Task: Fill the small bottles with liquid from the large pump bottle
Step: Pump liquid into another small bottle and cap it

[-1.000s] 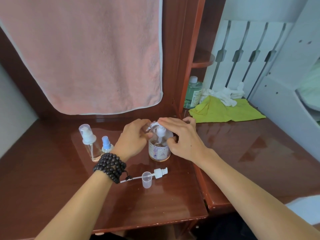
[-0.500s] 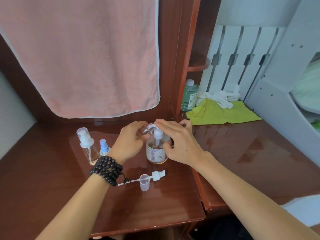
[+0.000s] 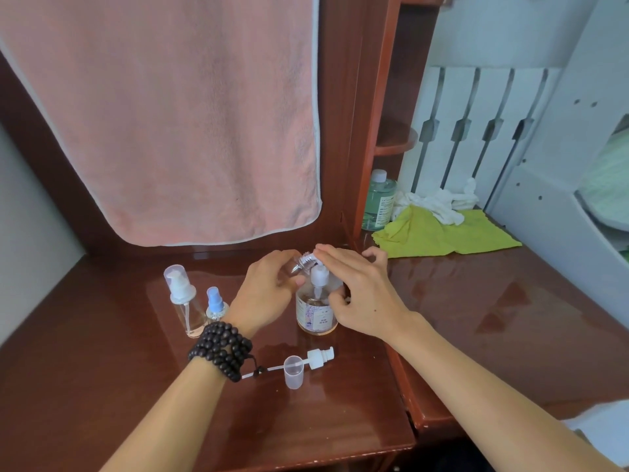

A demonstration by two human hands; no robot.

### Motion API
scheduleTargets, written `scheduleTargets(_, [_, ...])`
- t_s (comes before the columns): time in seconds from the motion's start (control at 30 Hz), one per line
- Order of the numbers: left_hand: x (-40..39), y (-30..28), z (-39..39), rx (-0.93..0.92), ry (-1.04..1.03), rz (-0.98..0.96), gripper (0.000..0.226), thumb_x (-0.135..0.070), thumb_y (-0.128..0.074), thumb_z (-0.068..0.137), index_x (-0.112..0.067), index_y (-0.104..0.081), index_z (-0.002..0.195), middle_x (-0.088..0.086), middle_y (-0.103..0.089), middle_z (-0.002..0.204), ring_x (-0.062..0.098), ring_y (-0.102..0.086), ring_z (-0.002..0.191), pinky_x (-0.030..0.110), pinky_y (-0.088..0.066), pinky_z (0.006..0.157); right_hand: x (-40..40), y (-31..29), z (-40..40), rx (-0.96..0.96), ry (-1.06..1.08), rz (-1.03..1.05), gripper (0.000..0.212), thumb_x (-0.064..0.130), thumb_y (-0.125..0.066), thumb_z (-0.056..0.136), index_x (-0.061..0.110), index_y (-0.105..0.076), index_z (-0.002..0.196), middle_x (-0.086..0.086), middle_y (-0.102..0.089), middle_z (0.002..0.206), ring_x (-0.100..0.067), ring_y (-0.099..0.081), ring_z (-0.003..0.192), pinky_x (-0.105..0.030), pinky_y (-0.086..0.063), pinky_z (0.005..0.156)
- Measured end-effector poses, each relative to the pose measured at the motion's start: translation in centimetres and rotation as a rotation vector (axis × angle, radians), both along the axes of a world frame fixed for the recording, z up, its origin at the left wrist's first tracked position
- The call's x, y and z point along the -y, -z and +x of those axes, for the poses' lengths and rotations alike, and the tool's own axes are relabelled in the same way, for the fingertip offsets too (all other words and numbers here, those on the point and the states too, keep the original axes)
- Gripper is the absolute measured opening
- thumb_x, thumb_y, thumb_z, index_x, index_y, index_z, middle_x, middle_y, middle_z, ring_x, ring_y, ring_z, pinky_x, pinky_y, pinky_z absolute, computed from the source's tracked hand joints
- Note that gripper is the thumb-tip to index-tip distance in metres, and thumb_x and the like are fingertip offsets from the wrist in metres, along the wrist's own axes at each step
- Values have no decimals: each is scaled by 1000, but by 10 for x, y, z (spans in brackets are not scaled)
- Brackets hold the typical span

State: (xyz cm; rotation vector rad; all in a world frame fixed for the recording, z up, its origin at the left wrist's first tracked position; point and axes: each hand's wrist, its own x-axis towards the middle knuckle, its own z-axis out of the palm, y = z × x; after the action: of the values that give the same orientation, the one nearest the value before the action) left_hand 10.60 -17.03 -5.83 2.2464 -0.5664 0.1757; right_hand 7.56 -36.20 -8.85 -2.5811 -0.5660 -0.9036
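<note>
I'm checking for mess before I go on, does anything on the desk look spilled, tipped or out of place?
No spill shows. A loose pump head lies on its side on the desk, tube out, beside a clear cap, not on any bottle. The left hand holds a small bottle tilted at the pump bottle, which the right hand presses.

Nothing can be read: the label on the large pump bottle [image 3: 315, 313] and the one on the green bottle [image 3: 378, 202] carry print too small and blurred to make out.
</note>
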Motion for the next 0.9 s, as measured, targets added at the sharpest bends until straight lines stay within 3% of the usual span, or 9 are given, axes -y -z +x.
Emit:
scheduleTargets(0.1, [1,-1,1,26,3,-7,25,-9,-66,85,-19,-64,108,1,-63,95,17,-58,89,15,-41,78,0,-2,1,21,-7,20,67,15,-46,71,15,-64,135,4,-57,147,-4,-53,133,-38,-29,97])
scheduleTargets(0.23, [1,10,5,14,-14,15,28,-11,-66,84,-26,-62,107,-3,-63,96,19,-59,92,44,-50,87,1,1,4,-23,19,52,66,19,-40,69,19,-71,127,6,-66,136,-5,-60,124,-44,-28,100])
scheduleTargets(0.3, [2,12,3,-15,-23,19,29,-12,-66,84,-27,-62,108,-4,-64,99,19,-60,95,47,-49,89,1,2,4,-43,13,54,66,20,-38,68,20,-73,124,7,-68,132,-5,-62,121,-48,-29,101])
scheduleTargets(0.53, [0,-2,2,31,2,2,24,-10,-65,86,-19,-63,109,2,-64,99,18,-58,92,31,-45,84,2,0,2,-25,-24,35,73,10,-54,68,18,-60,140,6,-52,151,1,-46,137,-38,-27,101])
scheduleTargets(0.77, [4,13,5,-32,-11,-17,32,-8,-66,85,-19,-63,115,0,-65,102,17,-60,94,25,-45,85,3,2,3,-87,3,91,67,22,-40,69,21,-69,130,8,-64,138,-2,-58,126,-48,-25,107])
scheduleTargets(0.9, [2,9,4,-13,-16,-33,32,-9,-66,85,-20,-64,115,-4,-64,101,11,-58,89,9,-38,77,3,-1,1,-81,-21,75,70,15,-52,67,20,-64,136,7,-58,145,-1,-52,132,-45,-26,106])
